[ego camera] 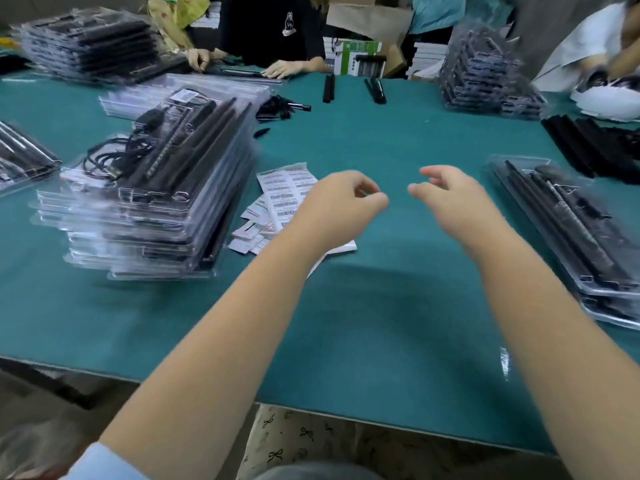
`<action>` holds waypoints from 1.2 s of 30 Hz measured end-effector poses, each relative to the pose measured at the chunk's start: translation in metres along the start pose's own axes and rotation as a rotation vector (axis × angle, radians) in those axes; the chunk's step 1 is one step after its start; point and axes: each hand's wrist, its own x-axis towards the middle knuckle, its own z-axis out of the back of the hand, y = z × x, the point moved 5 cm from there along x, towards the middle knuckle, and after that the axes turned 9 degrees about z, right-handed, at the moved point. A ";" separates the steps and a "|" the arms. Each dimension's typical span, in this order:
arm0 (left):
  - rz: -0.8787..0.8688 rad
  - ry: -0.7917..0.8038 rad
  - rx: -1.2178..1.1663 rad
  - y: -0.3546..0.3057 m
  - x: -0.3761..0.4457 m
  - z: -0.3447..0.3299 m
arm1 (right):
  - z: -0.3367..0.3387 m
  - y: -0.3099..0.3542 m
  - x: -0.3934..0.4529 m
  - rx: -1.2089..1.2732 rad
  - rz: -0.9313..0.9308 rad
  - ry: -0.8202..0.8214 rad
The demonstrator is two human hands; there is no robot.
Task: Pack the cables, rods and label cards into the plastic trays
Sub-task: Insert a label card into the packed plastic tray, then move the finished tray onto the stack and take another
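Both your hands hover over the green counter [346,306], holding nothing: the left hand [341,199] and right hand [446,192] each hang with fingers loosely curled, near each other. Just left of the left hand lie the label cards [284,192], partly under your wrist. Further left stands a tall stack of packed trays [156,202], cables and rods inside. Well right of the cards lies another tray [568,230]. Loose rods [595,147] lie beyond it. Judged next: pinch one card only, then carry it to a tray.
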 end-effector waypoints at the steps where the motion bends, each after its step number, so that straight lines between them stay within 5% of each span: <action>1: 0.062 0.100 -0.064 0.000 0.005 -0.021 | 0.024 -0.013 -0.001 -0.037 -0.016 -0.032; 8: 0.284 0.292 -0.526 -0.031 0.025 -0.128 | 0.179 -0.105 -0.044 -0.298 -0.230 -0.411; 14: 0.396 0.520 -0.615 -0.076 0.010 -0.211 | 0.207 -0.160 -0.070 -0.442 -0.447 -0.251; 23: 0.354 0.524 -0.504 -0.096 -0.001 -0.246 | 0.198 -0.157 -0.084 -0.325 -0.298 -0.242; 31: 0.348 0.719 -1.060 -0.110 -0.009 -0.238 | 0.208 -0.129 -0.082 -0.278 -0.112 -0.377; 36: 0.258 0.723 -1.202 -0.111 -0.004 -0.201 | 0.218 -0.118 -0.086 0.111 -0.025 -0.577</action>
